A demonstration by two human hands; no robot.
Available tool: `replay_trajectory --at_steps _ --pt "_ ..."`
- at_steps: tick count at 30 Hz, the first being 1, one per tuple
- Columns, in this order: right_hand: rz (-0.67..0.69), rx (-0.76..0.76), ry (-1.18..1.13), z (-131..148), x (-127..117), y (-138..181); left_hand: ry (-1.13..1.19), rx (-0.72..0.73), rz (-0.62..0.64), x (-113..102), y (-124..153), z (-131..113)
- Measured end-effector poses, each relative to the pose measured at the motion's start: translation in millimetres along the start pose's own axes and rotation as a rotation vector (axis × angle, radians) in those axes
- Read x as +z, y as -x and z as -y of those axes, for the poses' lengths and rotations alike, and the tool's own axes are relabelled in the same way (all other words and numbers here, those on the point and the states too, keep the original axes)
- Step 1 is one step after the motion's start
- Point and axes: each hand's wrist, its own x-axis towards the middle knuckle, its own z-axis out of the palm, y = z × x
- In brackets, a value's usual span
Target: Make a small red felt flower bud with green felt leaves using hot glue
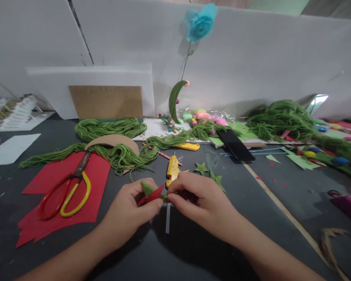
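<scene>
In the middle of the head view, my left hand (pixel 137 205) is closed around a small green and red craft piece (pixel 151 194), its green tip pointing up. My right hand (pixel 197 193) pinches the right edge of that same piece, the fingers partly hiding it. Just beyond my fingertips lies a yellow glue gun (pixel 172 170); a clear glue stick (pixel 167 219) shows below my hands. Two green yarn stars (pixel 201 168) rest on the dark table right of the glue gun.
Scissors (pixel 73 183) with red and yellow handles lie on red paper (pixel 101 187) at left. Green yarn bundles (pixel 111 128) run along the back. A black phone (pixel 235 145), a yellow cutter (pixel 187 146) and a green crescent (pixel 173 102) with a blue flower (pixel 201 24) stand or lie beyond.
</scene>
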Motion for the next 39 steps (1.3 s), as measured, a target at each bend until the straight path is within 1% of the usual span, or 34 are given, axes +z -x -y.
replay_trajectory --at_steps 4,7,9,12,16,19,22,27,30,33,35,36,37,39 --pt "0.172 0.329 -0.464 -4.2 0.0 -4.2 0.121 -0.02 0.11 -2.6 -0.8 4.2" --pt "0.231 0.493 -0.746 -8.2 4.1 -4.6 0.148 0.007 0.165 -3.3 -1.4 3.8" --pt "0.247 0.557 -0.931 -9.8 7.1 -3.8 0.129 0.028 0.165 -3.7 -1.3 2.5" --pt "0.271 0.598 -1.166 -10.8 10.5 -2.1 0.059 0.081 0.146 -4.6 0.2 0.7" --pt "0.302 0.632 -1.343 -11.2 13.9 -0.5 -0.085 0.194 0.094 -4.8 3.6 -0.3" --pt "0.344 0.632 -1.409 -11.1 15.8 -0.2 -0.142 0.217 0.024 -3.3 5.6 1.2" --pt "0.34 0.61 -1.423 -9.6 16.5 -0.7 -0.18 0.251 -0.042 -2.7 6.6 3.6" --pt "0.276 0.596 -1.378 -6.6 15.1 -1.6 -0.273 0.526 0.039 -9.2 6.4 2.1" --pt "0.252 0.591 -1.304 -6.1 13.7 -1.2 -0.391 0.617 0.026 -13.6 6.1 -0.3" --pt "0.271 0.608 -1.281 -6.5 13.3 0.1 -0.515 0.674 0.063 -14.2 6.5 -1.4" --pt "0.301 0.632 -1.285 -6.8 13.3 0.7 -0.478 0.669 0.089 -12.3 7.2 -1.4" --pt "0.314 0.643 -1.286 -7.0 13.3 0.8 -0.424 0.631 0.088 -11.1 7.4 -1.3" --pt "0.319 0.647 -1.284 -7.0 13.1 0.7 -0.355 0.567 0.081 -9.8 7.5 -1.0" --pt "0.289 0.641 -1.243 -6.4 12.5 -0.1 -0.197 0.379 0.057 -7.6 6.9 0.0"
